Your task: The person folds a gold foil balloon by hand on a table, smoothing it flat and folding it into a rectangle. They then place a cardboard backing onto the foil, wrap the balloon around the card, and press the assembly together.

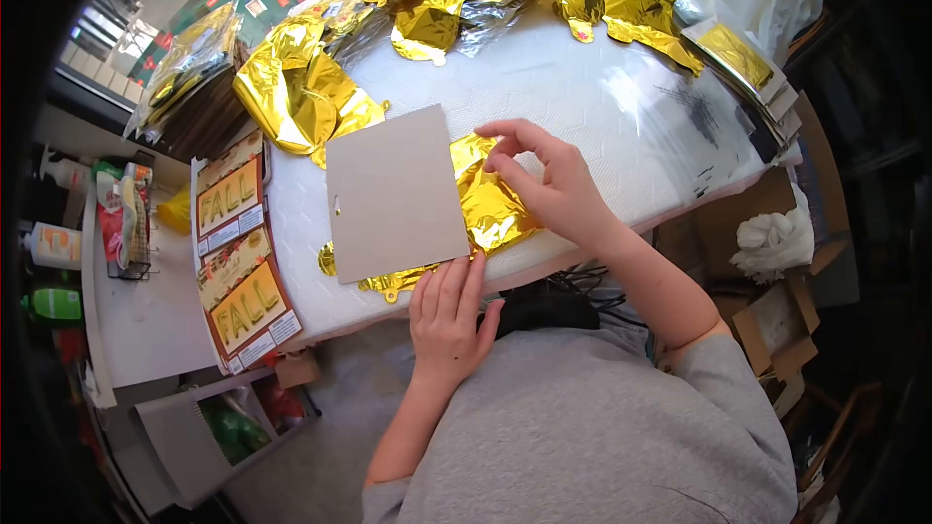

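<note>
A grey cardboard sheet [393, 194] lies on a gold foil balloon [493, 202], whose parts stick out at the sheet's right side and lower edge. My left hand [449, 313] rests at the lower edge of the sheet, its fingers stretched out over the foil and the card's rim. To the right of the sheet, my right hand [544, 175] is raised above the foil, thumb and index finger apart, with nothing between them. Foil under the sheet is hidden.
More gold foil [316, 87] curves along the back of the white padded table [544, 87]. Two FALL packages [248, 306] lie at the left edge. Stacks of flat packs stand at the back left and right. Below right are cardboard boxes [777, 325].
</note>
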